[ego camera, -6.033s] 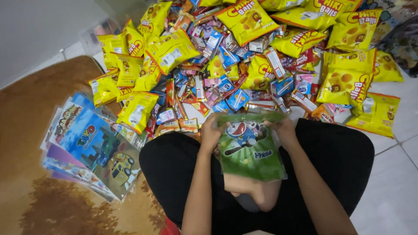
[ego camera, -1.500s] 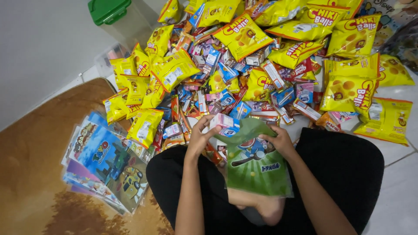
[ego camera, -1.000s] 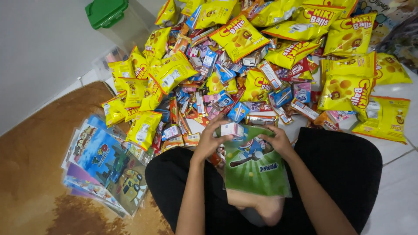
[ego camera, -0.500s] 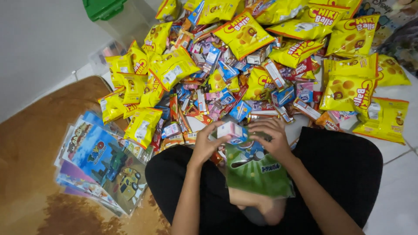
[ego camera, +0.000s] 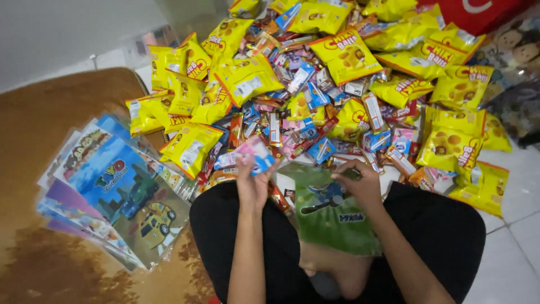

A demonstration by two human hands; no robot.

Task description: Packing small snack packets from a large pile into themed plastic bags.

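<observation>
A green cartoon-printed plastic goodie bag (ego camera: pixel 332 217) lies on my lap, its mouth toward the snack pile. My right hand (ego camera: pixel 360 181) pinches the bag's upper right edge. My left hand (ego camera: pixel 251 183) has left the bag and closes on a small pink and blue snack pack (ego camera: pixel 254 155) at the near edge of the pile. I sit cross-legged in black trousers (ego camera: pixel 225 236).
A big heap of yellow snack bags (ego camera: pixel 346 53) and small colourful packets (ego camera: pixel 304 112) covers the white tile floor ahead. A stack of cartoon-printed plastic bags (ego camera: pixel 112 191) lies on the brown rug (ego camera: pixel 34 141) at left. A red bag (ego camera: pixel 478 11) sits at top right.
My left hand has let go of the green bag's edge and moved left to the pile, taking a pink and blue pack. The view has shifted left and closer.
</observation>
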